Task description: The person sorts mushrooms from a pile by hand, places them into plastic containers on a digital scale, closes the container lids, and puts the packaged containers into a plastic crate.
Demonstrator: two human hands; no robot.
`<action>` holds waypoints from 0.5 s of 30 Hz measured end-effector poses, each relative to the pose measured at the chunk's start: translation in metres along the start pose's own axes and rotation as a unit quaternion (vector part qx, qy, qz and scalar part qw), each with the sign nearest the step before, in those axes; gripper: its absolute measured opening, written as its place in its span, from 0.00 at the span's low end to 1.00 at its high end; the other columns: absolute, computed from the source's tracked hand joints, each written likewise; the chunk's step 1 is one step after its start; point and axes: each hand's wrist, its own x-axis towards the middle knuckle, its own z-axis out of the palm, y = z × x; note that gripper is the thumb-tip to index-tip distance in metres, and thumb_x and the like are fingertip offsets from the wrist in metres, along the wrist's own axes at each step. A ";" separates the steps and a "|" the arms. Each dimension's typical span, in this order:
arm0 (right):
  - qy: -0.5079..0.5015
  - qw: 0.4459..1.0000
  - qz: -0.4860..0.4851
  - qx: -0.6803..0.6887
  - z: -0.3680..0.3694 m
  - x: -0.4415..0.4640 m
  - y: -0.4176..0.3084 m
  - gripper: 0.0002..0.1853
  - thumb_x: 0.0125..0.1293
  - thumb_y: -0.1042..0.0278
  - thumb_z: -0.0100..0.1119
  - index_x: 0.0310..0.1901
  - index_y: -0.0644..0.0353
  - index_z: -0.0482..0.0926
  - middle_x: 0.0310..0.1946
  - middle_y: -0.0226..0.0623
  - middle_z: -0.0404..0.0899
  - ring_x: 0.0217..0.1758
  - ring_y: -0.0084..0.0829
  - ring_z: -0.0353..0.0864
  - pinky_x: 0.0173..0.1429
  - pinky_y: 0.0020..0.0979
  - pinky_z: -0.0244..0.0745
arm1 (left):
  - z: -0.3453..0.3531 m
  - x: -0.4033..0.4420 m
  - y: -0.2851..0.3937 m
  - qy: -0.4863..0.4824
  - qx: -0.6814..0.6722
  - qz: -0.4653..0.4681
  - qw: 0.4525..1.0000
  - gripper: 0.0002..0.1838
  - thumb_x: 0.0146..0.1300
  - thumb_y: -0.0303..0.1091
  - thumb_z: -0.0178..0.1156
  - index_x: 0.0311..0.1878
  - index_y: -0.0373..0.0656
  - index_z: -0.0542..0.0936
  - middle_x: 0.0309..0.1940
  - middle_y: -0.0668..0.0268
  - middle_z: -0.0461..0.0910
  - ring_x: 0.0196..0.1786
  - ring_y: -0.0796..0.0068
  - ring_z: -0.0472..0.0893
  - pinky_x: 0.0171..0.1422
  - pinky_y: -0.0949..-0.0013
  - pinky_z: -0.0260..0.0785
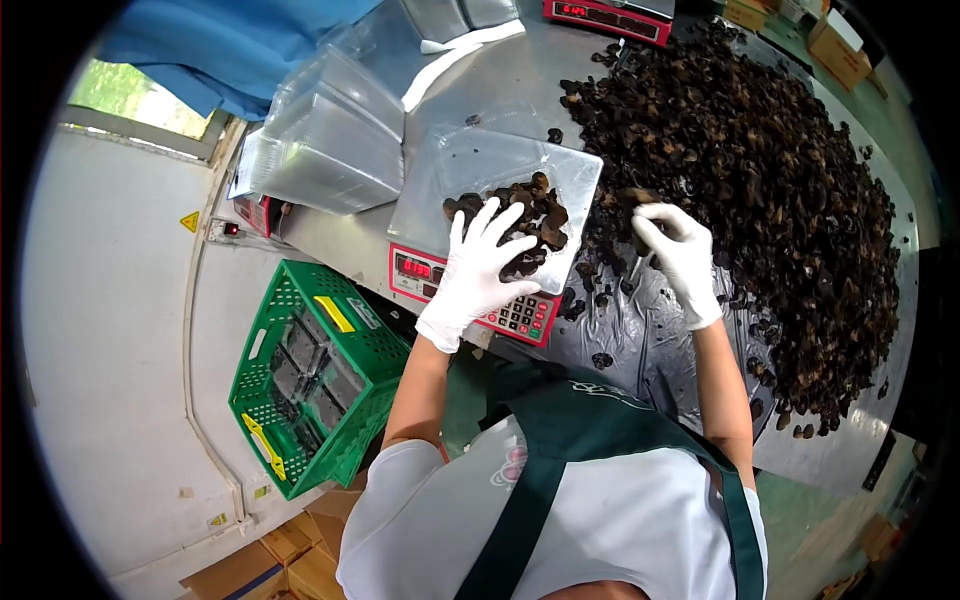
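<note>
My left hand [483, 265], in a white glove, lies with spread fingers over dark mushroom-like pieces [542, 212] in a clear plastic tray [572, 188]. The tray rests on the metal plate of a red scale [411, 268] with a lit display. To the right, my right hand [683, 254], also gloved, pinches a brown piece [640, 197] between thumb and fingers at the near left side of a large heap [760, 200] of similar dark pieces.
Stacked clear plastic containers [335, 130] stand left of the scale. A green crate [300, 380] with packed trays sits below the table's left edge. Another red scale [610, 18] is at the far side, and cardboard boxes [838, 52] lie beyond the table.
</note>
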 end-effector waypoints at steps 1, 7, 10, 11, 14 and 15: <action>-0.010 0.998 -0.054 -0.036 0.013 0.006 -0.003 0.08 0.60 0.71 0.67 0.41 0.63 0.84 0.38 0.30 0.84 0.38 0.17 0.80 0.46 0.21 0.75 | 0.003 0.000 -0.001 0.002 0.015 0.000 1.000 0.26 0.45 0.40 0.75 0.50 0.53 0.82 0.68 0.64 0.67 0.75 0.53 0.57 0.76 0.40 0.42; -0.131 0.966 -0.152 -0.164 0.074 0.034 0.004 0.15 0.59 0.62 0.66 0.47 0.56 0.83 0.50 0.41 0.82 0.42 0.32 0.85 0.49 0.29 0.78 | 0.009 0.000 -0.012 0.069 0.003 -0.012 0.998 0.16 0.50 0.33 0.69 0.45 0.51 0.83 0.61 0.66 0.75 0.71 0.58 0.64 0.75 0.43 0.46; -0.111 0.974 -0.112 -0.162 0.066 0.033 0.002 0.15 0.60 0.65 0.64 0.48 0.57 0.83 0.57 0.43 0.79 0.50 0.34 0.84 0.55 0.31 0.77 | 0.004 0.007 -0.014 0.223 -0.036 -0.019 0.974 0.11 0.52 0.26 0.67 0.41 0.45 0.85 0.48 0.64 0.83 0.59 0.61 0.78 0.68 0.60 0.63; -0.094 0.980 -0.098 -0.146 0.056 0.036 0.011 0.15 0.61 0.65 0.64 0.49 0.58 0.83 0.55 0.42 0.80 0.49 0.31 0.84 0.55 0.30 0.77 | 0.004 0.010 -0.016 0.274 -0.045 -0.023 0.960 0.11 0.52 0.24 0.66 0.41 0.44 0.84 0.47 0.62 0.84 0.57 0.61 0.79 0.65 0.62 0.66; -0.043 0.986 -0.049 -0.151 0.029 0.030 0.008 0.13 0.65 0.67 0.60 0.49 0.60 0.83 0.49 0.38 0.84 0.49 0.26 0.83 0.56 0.27 0.75 | 0.013 0.020 -0.023 0.370 -0.070 -0.054 0.925 0.14 0.51 0.23 0.68 0.43 0.42 0.84 0.45 0.59 0.84 0.52 0.59 0.82 0.59 0.62 0.72; -0.031 0.986 -0.038 -0.160 0.019 0.027 0.013 0.13 0.65 0.67 0.60 0.49 0.61 0.83 0.48 0.38 0.85 0.49 0.26 0.83 0.57 0.27 0.75 | 0.014 0.024 -0.026 0.337 -0.043 -0.054 0.939 0.14 0.51 0.26 0.69 0.43 0.42 0.84 0.47 0.58 0.83 0.53 0.58 0.81 0.60 0.61 0.71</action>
